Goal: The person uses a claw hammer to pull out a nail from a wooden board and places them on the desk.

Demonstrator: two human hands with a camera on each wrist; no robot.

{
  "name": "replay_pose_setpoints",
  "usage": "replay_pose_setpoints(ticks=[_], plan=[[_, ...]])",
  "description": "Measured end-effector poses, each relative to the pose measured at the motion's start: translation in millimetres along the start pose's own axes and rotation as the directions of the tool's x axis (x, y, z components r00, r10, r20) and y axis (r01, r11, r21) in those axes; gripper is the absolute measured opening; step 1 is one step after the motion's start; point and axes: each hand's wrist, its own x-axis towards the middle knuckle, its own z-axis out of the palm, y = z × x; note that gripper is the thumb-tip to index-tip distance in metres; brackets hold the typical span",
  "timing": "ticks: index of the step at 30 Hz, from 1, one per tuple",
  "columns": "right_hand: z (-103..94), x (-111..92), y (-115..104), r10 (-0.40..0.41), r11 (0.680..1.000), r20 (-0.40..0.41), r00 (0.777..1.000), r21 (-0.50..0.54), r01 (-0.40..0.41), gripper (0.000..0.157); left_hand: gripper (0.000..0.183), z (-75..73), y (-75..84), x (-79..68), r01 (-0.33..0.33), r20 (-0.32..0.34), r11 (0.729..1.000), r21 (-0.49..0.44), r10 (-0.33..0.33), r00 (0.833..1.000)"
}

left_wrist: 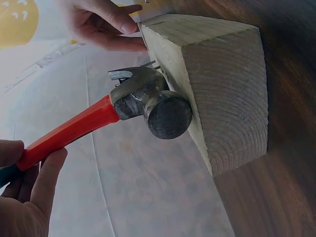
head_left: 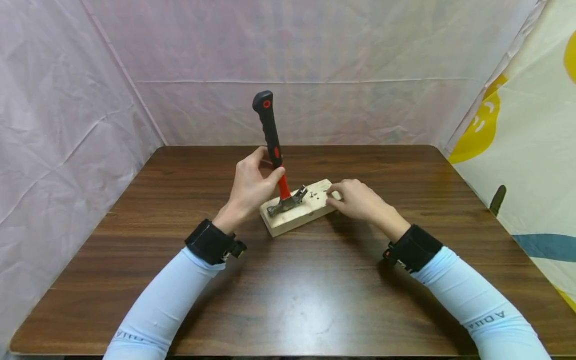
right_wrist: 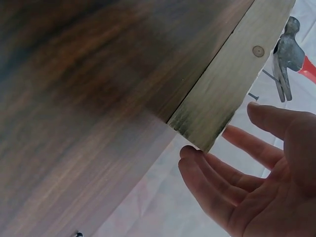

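Observation:
My left hand point(head_left: 252, 185) holds a claw hammer point(head_left: 270, 130) by its red shaft and black grip, thumb against one side and fingers against the other. The hammer stands nearly upright, head down on a pale wooden block point(head_left: 294, 215), its claw pointing toward several nails point(head_left: 313, 194) that stick up from the block. At the block's right end is my right hand point(head_left: 357, 200), its fingers spread and loosely bent. In the right wrist view its fingertips point(right_wrist: 190, 152) lie right at the block's end corner, while the thumb stands apart by the upper edge.
The block lies at an angle on a brown wooden table point(head_left: 189, 295) with rounded far corners. Pale cloth point(head_left: 292, 45) hangs behind and to the left; a sheet with yellow figures point(head_left: 517, 150) hangs at the right. Black straps point(head_left: 209, 242) circle both wrists.

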Motion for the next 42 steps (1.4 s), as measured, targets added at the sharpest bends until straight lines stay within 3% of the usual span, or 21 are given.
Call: replay_pose_setpoints(ticks=[8, 13, 17, 21, 26, 29, 35, 42], plan=[[0.6, 1, -2, 0.010, 0.999, -0.014, 1.000, -0.039, -0.011, 0.031, 0.020, -3.9, -2.5, -2.3, -0.018, -0.017, 1.000, -0.010, 0.017, 1.000], [2.5, 3, -4, -0.027, 0.999, -0.100, 0.995, -0.050, 0.022, 0.033, 0.021, -5.7, -4.2, -3.5, -0.020, -0.026, 0.999, -0.030, 0.019, 0.999], [4.3, 5, -9, -0.068, 0.998, -0.159, 0.985, 0.005, 0.070, 0.033, 0.021, -7.6, -4.5, -5.0, -0.018, -0.025, 0.999, -0.044, 0.017, 1.000], [7.0, 8, -15, -0.153, 0.978, -0.234, 0.960, 0.101, 0.181, 0.034, 0.021, -8.7, -5.3, -6.6, -0.020, -0.021, 0.999, -0.050, 0.019, 1.000], [12.2, 13, -23, -0.307, 0.912, -0.322, 0.896, 0.168, 0.373, 0.043, 0.023, -8.7, -6.5, -9.8, -0.026, -0.043, 0.997, -0.066, 0.023, 0.999], [14.7, 16, -27, -0.370, 0.879, -0.337, 0.865, 0.172, 0.444, 0.050, 0.023, -8.7, -7.6, -11.8, -0.022, -0.058, 0.997, -0.069, 0.018, 0.998], [17.6, 17, -32, -0.394, 0.867, -0.329, 0.858, 0.175, 0.466, 0.055, 0.023, -9.6, -9.2, -14.1, -0.030, -0.076, 0.997, -0.068, 0.025, 0.997], [20.3, 19, -36, -0.423, 0.860, -0.327, 0.845, 0.150, 0.489, 0.037, 0.023, -10.9, -9.2, -16.8, -0.053, -0.097, 0.997, -0.056, 0.047, 0.994]])
